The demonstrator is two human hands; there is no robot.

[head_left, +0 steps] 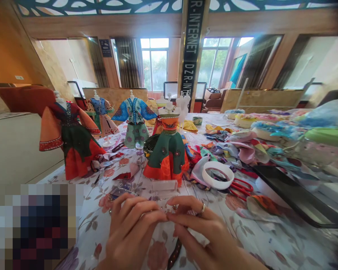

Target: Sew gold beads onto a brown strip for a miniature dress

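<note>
My left hand (135,225) and my right hand (204,228) meet low in the middle, fingertips pinched close together over the flowered tablecloth. A dark strip with small shiny dots (174,255) curves down from beneath my right fingers, which seem to grip it. What the left fingertips pinch is too small and hidden to make out. Small shiny beads (171,207) show just beyond the fingertips. Directly behind them stands a small dress form in an orange bodice and a green and red skirt (169,150). A clear plastic box (163,187) lies at its foot.
More dressed forms, one in a red and green gown (76,142) and one in a blue jacket (133,112), stand at left. To the right are a white tape roll (218,182), red-handled scissors (242,189), a black tablet-like slab (301,198), fabric scraps (248,146) and a green-lidded jar (328,137).
</note>
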